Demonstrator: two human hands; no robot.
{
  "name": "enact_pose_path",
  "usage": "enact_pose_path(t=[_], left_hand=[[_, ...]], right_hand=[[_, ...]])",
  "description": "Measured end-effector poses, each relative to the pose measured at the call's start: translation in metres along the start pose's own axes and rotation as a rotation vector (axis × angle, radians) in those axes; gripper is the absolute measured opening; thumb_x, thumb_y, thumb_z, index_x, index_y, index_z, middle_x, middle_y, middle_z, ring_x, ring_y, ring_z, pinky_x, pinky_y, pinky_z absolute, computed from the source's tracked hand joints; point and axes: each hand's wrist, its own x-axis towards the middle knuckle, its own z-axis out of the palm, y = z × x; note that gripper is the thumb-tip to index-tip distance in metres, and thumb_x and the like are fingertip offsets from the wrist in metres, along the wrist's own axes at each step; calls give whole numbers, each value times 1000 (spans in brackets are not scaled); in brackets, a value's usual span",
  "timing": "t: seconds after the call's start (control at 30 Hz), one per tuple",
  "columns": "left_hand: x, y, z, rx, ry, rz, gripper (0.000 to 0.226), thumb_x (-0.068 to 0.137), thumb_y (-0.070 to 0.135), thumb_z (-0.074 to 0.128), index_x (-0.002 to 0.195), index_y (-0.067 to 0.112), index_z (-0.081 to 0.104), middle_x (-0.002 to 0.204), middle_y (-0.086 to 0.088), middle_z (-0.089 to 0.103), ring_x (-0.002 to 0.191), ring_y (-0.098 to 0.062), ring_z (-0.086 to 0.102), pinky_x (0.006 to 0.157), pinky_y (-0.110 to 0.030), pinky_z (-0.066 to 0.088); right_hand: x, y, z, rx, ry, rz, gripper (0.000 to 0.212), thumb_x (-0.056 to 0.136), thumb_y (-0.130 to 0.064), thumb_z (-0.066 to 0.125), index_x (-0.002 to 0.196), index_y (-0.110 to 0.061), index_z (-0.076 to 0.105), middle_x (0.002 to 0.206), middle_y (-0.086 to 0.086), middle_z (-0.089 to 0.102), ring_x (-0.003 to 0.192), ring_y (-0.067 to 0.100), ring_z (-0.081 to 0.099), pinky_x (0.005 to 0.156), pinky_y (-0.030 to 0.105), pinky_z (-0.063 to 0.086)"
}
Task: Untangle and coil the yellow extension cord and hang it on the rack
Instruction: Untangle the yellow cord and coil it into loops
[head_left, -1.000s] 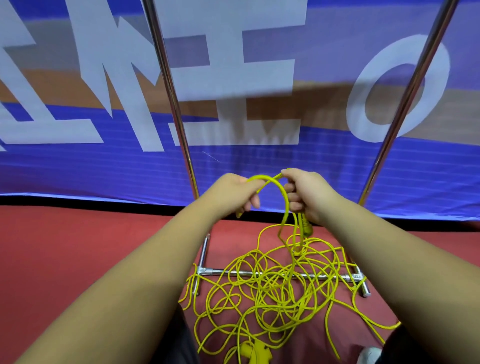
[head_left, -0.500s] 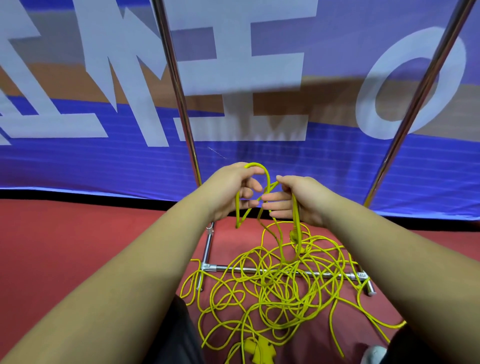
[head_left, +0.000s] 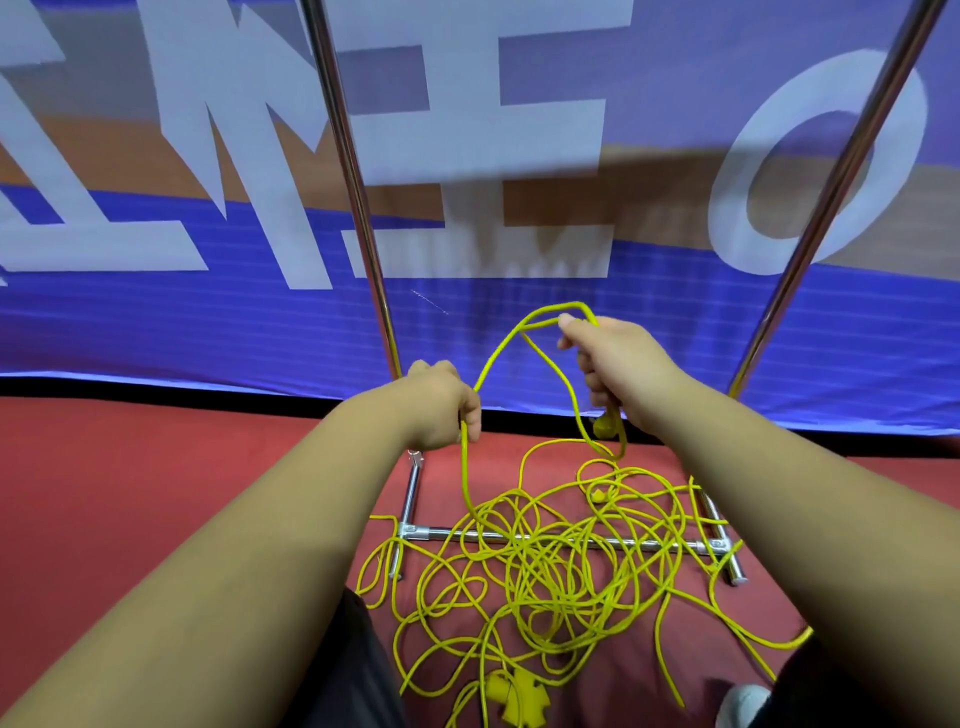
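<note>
Head: right hand (head_left: 618, 364) above left (head_left: 441, 405), gripping cord (head_left: 465, 467).

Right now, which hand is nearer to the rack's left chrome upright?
Left. The left hand is just beside the left chrome upright, near its lower end; the right hand is farther to the right, apart from it.

A blue banner (head_left: 519, 332) with large white letters and a brown band stood behind, with a black strip (head_left: 156, 387) along its foot. Red floor (head_left: 156, 493) spread below. At the lower right edge lay perhaps a white shoe (head_left: 743, 704).
</note>
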Motion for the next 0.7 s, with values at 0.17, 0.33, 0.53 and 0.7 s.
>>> enact_pose_path(t=[0.17, 0.33, 0.53, 0.7], left_hand=[[19, 5, 11, -287, -31, -191, 27, 90, 11, 51, 104, 6, 74, 87, -7, 68, 77, -32, 63, 67, -37, 52], [28, 8, 10, -398, 104, -348, 29, 90, 32, 62, 80, 6, 56, 69, -7, 55, 62, -27, 50, 56, -29, 39], [34, 5, 12, -539, 235, -30, 111, 80, 41, 88, 163, 25, 16, 167, -3, 27, 149, -22, 36, 114, -36, 38], [41, 10, 6, -712, 90, 282, 71, 81, 26, 89, 141, 41, 53, 138, 9, 62, 126, -1, 57, 106, -24, 44]], right_hand=[[-4, -12, -4, 194, 49, -35, 29, 105, -40, 57, 89, -17, 62, 58, -5, 29, 47, 13, 19, 47, 24, 18], [-9, -21, -10, 45, 52, -30, 36, 100, -47, 58, 81, -17, 62, 59, -1, 31, 49, 18, 22, 47, 25, 22], [-22, -26, -20, -550, -97, -187, 43, 96, -53, 63, 76, -16, 68, 50, -7, 44, 45, 15, 38, 52, 28, 33], [-23, -29, -20, -695, -158, -168, 50, 98, -60, 59, 79, -14, 65, 57, -6, 49, 46, 11, 40, 54, 29, 34]])
